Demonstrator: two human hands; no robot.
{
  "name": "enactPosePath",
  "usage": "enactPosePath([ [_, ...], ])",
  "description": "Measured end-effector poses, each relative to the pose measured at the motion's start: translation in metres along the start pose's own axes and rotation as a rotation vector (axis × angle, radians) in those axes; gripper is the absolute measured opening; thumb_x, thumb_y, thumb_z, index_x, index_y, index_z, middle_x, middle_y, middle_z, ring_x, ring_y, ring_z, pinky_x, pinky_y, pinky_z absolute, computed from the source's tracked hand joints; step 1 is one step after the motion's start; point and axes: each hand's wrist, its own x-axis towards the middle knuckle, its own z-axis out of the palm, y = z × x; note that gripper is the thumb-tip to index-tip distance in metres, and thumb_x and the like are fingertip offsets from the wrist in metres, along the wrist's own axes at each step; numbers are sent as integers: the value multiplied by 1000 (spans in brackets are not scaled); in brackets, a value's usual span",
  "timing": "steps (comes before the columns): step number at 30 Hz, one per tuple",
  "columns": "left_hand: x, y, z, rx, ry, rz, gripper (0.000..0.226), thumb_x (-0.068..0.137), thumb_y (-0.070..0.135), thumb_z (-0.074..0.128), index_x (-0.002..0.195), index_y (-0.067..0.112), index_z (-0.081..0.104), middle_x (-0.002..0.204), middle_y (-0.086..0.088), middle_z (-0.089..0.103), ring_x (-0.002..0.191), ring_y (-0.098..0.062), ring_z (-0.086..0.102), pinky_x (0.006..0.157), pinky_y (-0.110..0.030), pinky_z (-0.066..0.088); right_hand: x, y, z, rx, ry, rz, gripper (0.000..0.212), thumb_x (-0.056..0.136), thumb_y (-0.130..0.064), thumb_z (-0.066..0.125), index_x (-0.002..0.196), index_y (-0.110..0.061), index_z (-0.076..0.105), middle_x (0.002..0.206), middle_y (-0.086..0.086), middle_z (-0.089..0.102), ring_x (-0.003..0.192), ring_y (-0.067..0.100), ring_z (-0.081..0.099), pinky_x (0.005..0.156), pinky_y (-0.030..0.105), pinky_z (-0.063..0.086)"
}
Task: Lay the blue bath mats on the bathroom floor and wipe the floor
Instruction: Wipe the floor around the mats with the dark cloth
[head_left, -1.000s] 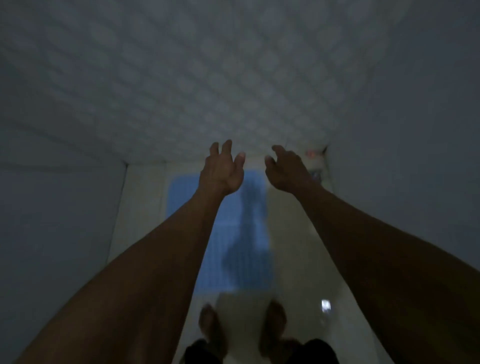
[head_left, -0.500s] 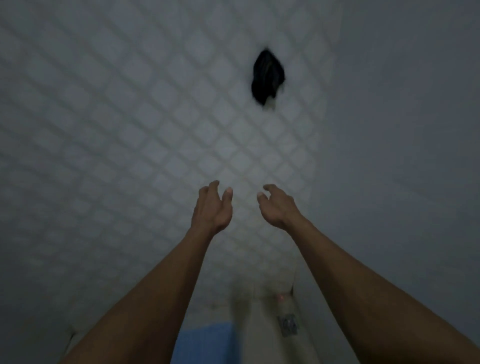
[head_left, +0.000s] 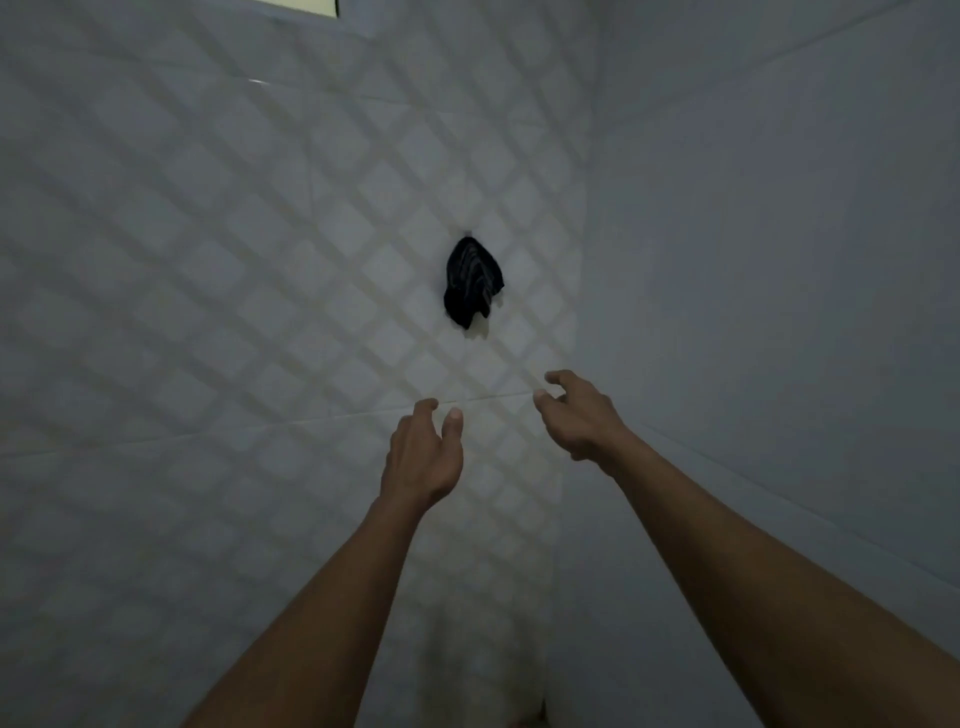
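Note:
A dark bunched cloth (head_left: 471, 280) hangs on the tiled wall ahead, near the corner. Both my arms are stretched up toward it. My left hand (head_left: 423, 454) is below and left of the cloth, fingers loosely spread, holding nothing. My right hand (head_left: 579, 413) is below and right of it, fingers slightly curled, also holding nothing. Neither hand touches the cloth. The blue bath mat and the floor are out of view.
The diamond-patterned tiled wall (head_left: 234, 312) fills the left and middle. A plain wall (head_left: 779, 260) meets it in a corner on the right. A bright opening's edge (head_left: 306, 8) shows at the top. The room is dim.
The view has tilted up from the floor and blue mat to the wall. The dark cloth came into view and now sits lower in frame, closer to my raised hands.

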Motion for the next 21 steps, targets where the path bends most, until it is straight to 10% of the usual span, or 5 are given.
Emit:
enactPosePath([
  [21, 222, -5, 70, 88, 163, 32, 54, 102, 48, 39, 146, 16, 39, 141, -17, 51, 128, -33, 50, 106, -46, 42, 247, 0, 36, 90, -8, -214, 51, 103, -34, 41, 151, -19, 35, 138, 13, 57, 126, 30, 52, 100, 31, 39],
])
